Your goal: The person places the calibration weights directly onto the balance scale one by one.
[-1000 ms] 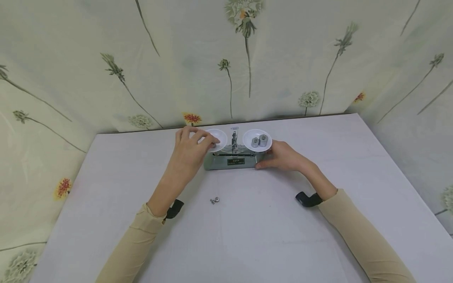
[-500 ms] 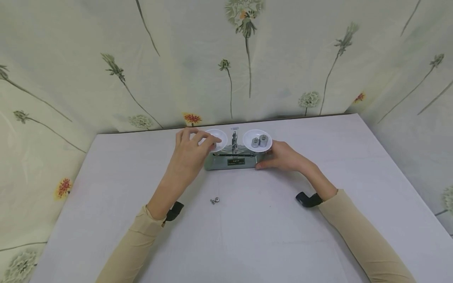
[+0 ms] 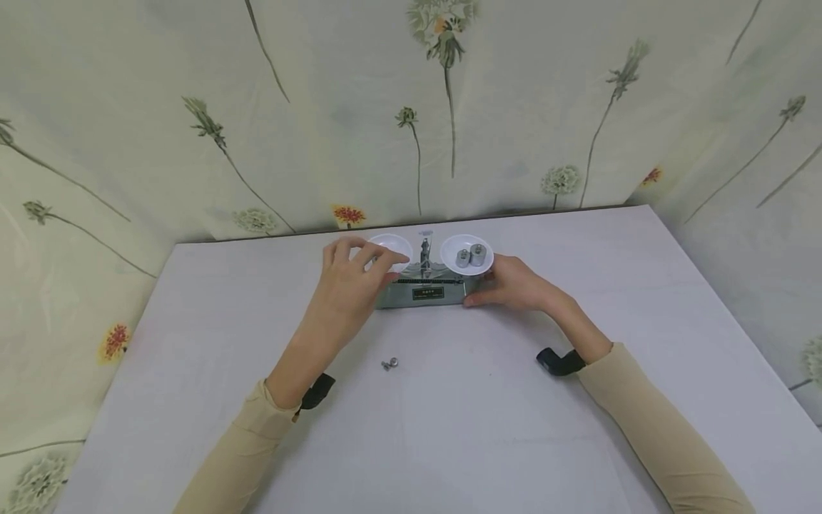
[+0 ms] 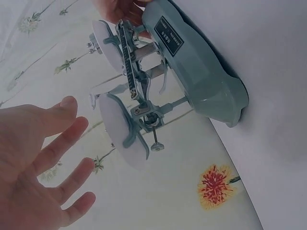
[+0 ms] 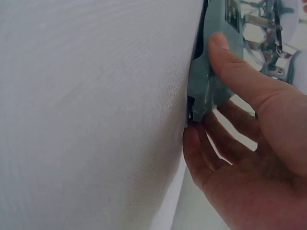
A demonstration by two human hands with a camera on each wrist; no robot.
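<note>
A green-grey balance scale (image 3: 437, 301) stands near the back of the table, with a white pan on each side. Two cylindrical metal weights, a larger one (image 3: 478, 255) and a smaller one (image 3: 463, 258), sit in the right pan (image 3: 452, 245). My left hand (image 3: 352, 282) is over the left pan (image 3: 397, 245) and partly hides it. In the left wrist view its fingers (image 4: 62, 143) are spread, with nothing between them. My right hand (image 5: 259, 129) grips the right end of the scale's base, thumb on the front and fingers round the end.
A few small metal pieces (image 3: 389, 364) lie on the white-covered table (image 3: 462, 428) in front of the scale. A curtain (image 3: 308, 143) printed with dandelions hangs close behind the table's back edge. Black wrist devices (image 3: 560, 362) sit at both wrists.
My left hand's fingertips, earlier close together over a small metal piece at the left pan, have parted and shifted slightly towards me. The right hand and the scale have stayed put.
</note>
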